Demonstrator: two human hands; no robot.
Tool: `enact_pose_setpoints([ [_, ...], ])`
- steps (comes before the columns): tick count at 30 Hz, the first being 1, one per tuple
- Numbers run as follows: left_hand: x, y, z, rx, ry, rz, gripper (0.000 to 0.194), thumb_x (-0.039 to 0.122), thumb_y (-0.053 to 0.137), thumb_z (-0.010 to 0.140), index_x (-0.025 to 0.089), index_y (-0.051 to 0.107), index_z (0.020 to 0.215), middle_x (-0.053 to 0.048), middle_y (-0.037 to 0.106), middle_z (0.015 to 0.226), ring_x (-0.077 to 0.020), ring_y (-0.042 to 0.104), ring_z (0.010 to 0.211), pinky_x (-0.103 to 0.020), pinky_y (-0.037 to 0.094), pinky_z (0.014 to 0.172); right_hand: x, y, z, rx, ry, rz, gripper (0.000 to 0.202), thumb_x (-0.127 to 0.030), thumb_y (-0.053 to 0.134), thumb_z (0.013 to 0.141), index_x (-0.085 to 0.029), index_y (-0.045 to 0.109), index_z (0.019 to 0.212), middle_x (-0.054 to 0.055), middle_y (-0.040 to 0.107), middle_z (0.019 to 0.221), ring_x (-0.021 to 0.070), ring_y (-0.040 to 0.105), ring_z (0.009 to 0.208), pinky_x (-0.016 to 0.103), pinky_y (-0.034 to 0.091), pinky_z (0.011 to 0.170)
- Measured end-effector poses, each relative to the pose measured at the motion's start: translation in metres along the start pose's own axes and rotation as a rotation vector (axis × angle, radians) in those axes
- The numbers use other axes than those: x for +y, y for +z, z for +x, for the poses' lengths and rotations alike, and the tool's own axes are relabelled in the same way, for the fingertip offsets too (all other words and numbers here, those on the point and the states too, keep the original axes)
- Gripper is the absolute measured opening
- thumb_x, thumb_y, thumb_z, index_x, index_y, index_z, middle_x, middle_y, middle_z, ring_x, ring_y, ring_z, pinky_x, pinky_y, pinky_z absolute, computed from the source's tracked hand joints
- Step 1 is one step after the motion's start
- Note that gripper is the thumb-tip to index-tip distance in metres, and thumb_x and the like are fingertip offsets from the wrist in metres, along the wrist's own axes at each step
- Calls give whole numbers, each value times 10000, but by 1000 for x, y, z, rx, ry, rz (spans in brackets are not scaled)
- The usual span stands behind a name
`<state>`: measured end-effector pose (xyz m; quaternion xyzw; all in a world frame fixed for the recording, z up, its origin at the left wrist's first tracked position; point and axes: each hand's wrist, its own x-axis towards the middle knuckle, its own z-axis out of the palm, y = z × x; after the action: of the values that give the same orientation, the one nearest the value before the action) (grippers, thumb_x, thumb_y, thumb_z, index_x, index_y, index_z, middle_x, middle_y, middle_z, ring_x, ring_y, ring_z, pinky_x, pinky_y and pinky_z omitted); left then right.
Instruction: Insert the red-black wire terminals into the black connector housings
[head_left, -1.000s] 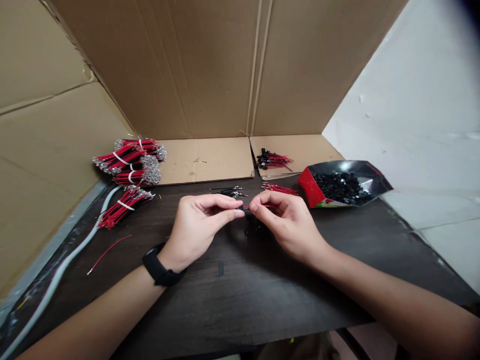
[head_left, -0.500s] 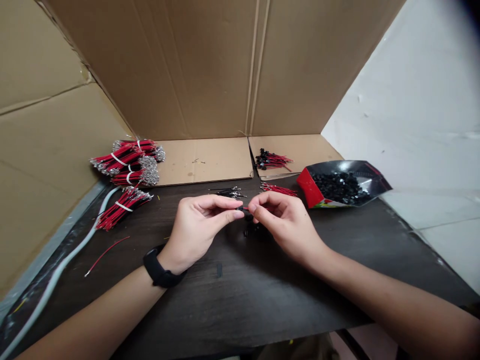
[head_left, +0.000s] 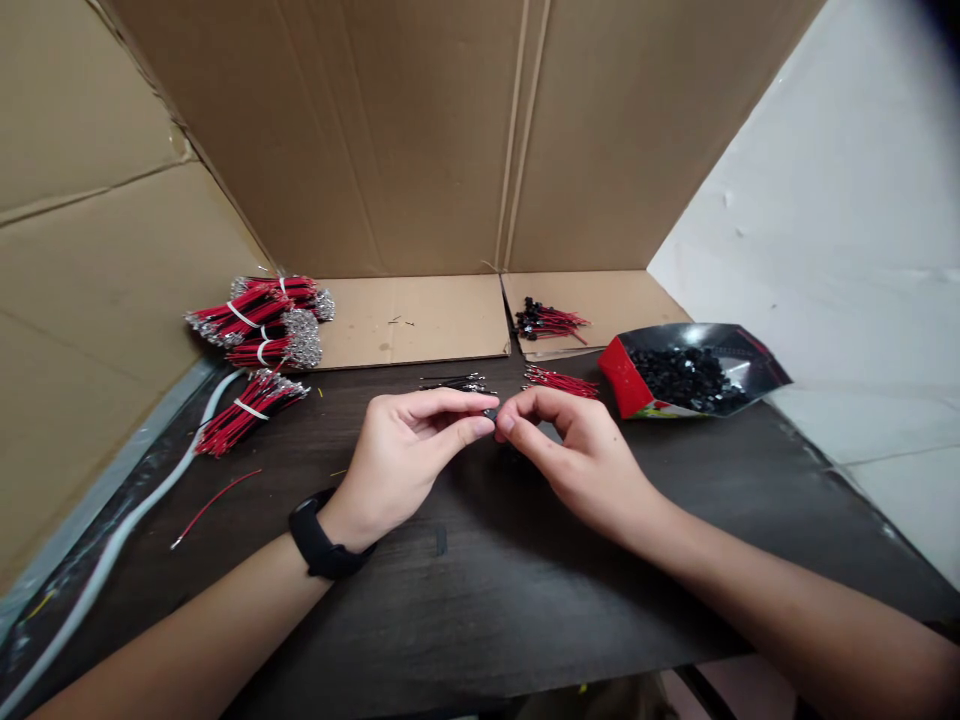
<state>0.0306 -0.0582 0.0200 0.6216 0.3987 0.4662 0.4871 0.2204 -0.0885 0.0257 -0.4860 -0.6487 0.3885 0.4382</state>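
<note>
Above the dark tabletop [head_left: 540, 620], my left hand [head_left: 397, 445] pinches a small black piece [head_left: 491, 413]; my right hand [head_left: 589, 450] holds thumb and forefinger together beside it, anything between hidden.

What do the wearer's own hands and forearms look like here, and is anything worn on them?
Both the left hand and the right hand are ungloved, and no sleeve shows on either forearm. A plain black wristband circles the left wrist; the right wrist has nothing on it.

Cardboard wall [head_left: 405, 130], pale cable [head_left: 137, 522] at left, dark patch [head_left: 441, 541] (tape, perhaps)
</note>
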Motion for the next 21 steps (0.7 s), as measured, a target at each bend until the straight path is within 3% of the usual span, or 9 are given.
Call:
enact_pose_setpoints([
  [9,-5,-1,-3,-19,86,37,146,192,842,829,250,862,961,-23,837,1010,-194,789,937,-271,633,903,0,5,-5,31,28,33,208,-332,630,996,-200,711,857,11,720,832,164,628,792,284,463,750],
  [15,-3,-6,-1,-63,128,49,123,161,845,817,230,861,918,-32,830,940,-190,772,881,-276,628,852,1,2,-2,-50,33,44,197,-338,607,1015,-204,690,897,-1,684,844,150,591,789,269,442,731],
  [21,-2,-8,2,4,105,-3,162,156,897,755,232,859,893,-22,830,911,-171,773,840,-249,631,814,-6,-9,4,-109,28,53,192,-327,639,992,-190,695,870,5,685,840,146,596,791,261,445,730],
])
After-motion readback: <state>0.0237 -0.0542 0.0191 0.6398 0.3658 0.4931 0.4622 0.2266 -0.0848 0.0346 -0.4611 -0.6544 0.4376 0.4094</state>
